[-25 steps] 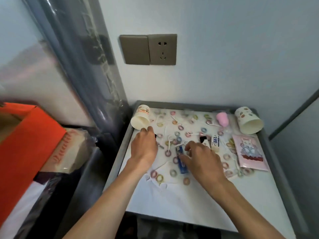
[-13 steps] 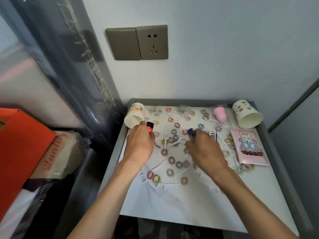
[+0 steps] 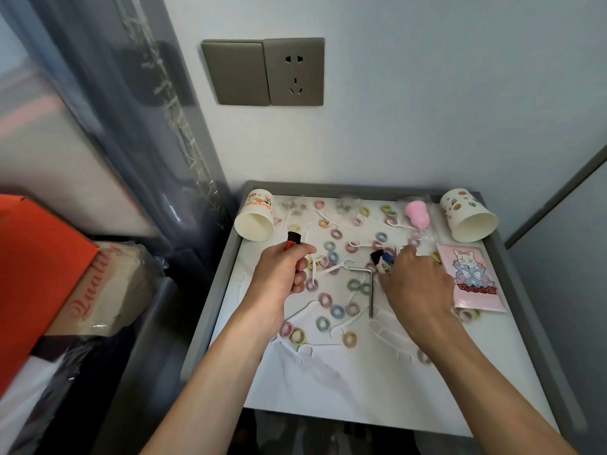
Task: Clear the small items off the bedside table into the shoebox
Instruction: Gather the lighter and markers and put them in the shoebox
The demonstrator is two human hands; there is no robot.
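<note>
The grey-rimmed bedside table has a white top strewn with several pastel hair ties and white floss picks. My left hand is closed around a red lighter, whose black top sticks up above the fist. My right hand is curled around a blue lighter and a white, black-capped lighter, both poking out at its left side. A metal hex key lies between the hands. The orange shoebox stands at the far left, off the table.
Two paper cups lie on their sides at the back corners, one left and one right. A pink sponge and a pink cat-print packet sit at the right. A plastic-wrapped box lies beside the shoebox.
My right hand took the blue lighter off the table and shifted right, uncovering the hex key. My left hand closed on the red lighter and lifted it slightly.
</note>
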